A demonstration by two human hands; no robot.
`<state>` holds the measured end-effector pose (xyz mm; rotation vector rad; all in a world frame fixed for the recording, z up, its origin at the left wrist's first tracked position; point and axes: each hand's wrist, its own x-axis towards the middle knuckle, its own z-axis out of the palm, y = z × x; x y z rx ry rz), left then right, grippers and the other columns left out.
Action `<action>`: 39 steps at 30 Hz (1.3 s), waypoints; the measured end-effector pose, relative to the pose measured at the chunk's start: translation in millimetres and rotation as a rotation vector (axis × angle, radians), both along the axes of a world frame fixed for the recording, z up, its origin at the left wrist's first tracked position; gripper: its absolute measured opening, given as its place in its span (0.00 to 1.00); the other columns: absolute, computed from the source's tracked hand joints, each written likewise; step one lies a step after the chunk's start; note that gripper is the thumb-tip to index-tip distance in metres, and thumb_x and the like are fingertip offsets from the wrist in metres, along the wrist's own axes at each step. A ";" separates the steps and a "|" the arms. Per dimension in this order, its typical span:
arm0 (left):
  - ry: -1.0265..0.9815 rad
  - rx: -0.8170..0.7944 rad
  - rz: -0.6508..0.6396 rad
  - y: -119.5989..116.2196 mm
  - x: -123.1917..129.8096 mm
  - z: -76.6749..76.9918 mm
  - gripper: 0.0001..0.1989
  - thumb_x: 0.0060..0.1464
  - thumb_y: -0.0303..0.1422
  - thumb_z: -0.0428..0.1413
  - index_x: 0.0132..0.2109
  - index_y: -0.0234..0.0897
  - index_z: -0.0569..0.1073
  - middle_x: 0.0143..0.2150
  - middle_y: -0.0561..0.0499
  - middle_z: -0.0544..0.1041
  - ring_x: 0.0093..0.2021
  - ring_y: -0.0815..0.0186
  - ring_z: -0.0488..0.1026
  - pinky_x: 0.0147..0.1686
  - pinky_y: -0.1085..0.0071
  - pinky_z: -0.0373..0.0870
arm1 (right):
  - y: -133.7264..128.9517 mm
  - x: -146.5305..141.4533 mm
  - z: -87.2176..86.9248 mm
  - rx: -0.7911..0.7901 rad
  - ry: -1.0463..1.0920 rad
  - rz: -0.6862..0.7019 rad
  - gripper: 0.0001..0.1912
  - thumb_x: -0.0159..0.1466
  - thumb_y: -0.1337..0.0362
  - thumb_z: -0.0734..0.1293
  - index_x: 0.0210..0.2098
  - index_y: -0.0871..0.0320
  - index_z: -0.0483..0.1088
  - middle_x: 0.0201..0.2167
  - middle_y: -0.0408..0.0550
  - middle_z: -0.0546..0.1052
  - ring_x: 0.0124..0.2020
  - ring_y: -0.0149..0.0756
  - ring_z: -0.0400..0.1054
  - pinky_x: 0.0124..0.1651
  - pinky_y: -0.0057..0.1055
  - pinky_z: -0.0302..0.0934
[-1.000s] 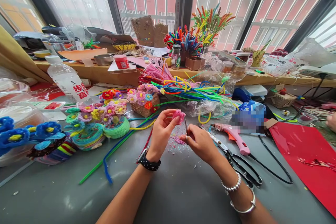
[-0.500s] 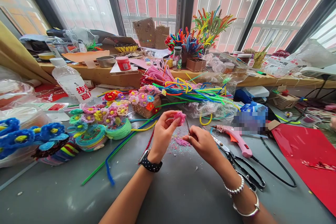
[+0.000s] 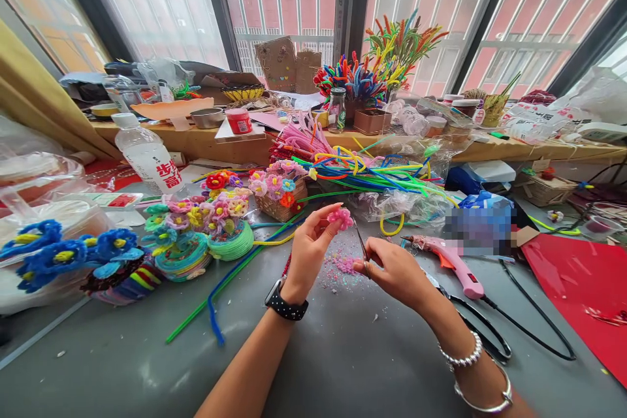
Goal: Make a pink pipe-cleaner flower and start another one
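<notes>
Between the thumb and fingers of my left hand [image 3: 313, 241] is a small pink fuzzy flower [image 3: 339, 218], held up above the table. My right hand [image 3: 392, 269] is closed around small scissors [image 3: 362, 245], its fingers in the handle loops. The thin blades point up and left, with their tips at the flower's right edge; whether they touch it I cannot tell. Below the hands, pink fluff clippings [image 3: 347, 266] and coloured specks lie scattered on the grey table [image 3: 343, 359].
Pipe-cleaner flower pots [image 3: 181, 251] and a plastic bottle [image 3: 147, 153] stand at left. Bundled pipe cleaners [image 3: 372, 170] lie behind my hands. At right are a pink glue gun [image 3: 453, 263] with its cord, large black-handled scissors [image 3: 482, 326] partly under my forearm, and red sheet [image 3: 582, 294].
The scissors have turned more upright, and my right hand has shifted slightly right. My left hand still holds the pink flower. The whole view has shifted a little.
</notes>
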<state>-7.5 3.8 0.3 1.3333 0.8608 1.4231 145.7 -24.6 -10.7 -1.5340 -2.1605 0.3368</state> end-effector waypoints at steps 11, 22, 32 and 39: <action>-0.007 -0.005 0.010 -0.5 0.8 -0.7 0.14 0.47 0.33 0.54 0.43 0.38 0.70 0.36 0.50 0.76 0.36 0.66 0.72 0.38 0.71 0.66 | 3.8 -1.7 -6.4 0.048 0.026 0.000 0.21 0.58 0.47 0.54 0.19 0.57 0.54 0.17 0.41 0.63 0.19 0.30 0.56 0.22 0.25 0.45; -0.057 -0.075 0.020 -1.6 3.4 0.2 0.11 0.44 0.32 0.56 0.38 0.36 0.67 0.36 0.49 0.75 0.35 0.66 0.72 0.33 0.72 0.68 | 1.6 -6.1 -8.6 0.027 0.097 -0.009 0.21 0.58 0.46 0.53 0.22 0.57 0.57 0.19 0.42 0.65 0.21 0.31 0.58 0.23 0.25 0.47; -0.096 -0.062 -0.034 -2.8 9.1 -3.1 0.12 0.44 0.31 0.56 0.38 0.36 0.64 0.35 0.52 0.72 0.31 0.71 0.71 0.32 0.74 0.68 | 1.5 -7.7 -9.2 0.065 0.101 -0.031 0.21 0.57 0.46 0.54 0.21 0.57 0.56 0.18 0.41 0.64 0.20 0.30 0.57 0.23 0.25 0.47; -0.103 -0.046 -0.011 -0.9 7.3 -5.0 0.11 0.45 0.31 0.56 0.38 0.36 0.65 0.37 0.51 0.72 0.34 0.70 0.70 0.31 0.76 0.67 | 2.2 -8.6 -11.2 0.118 0.123 -0.056 0.21 0.58 0.47 0.54 0.20 0.57 0.54 0.16 0.40 0.63 0.19 0.29 0.55 0.23 0.25 0.46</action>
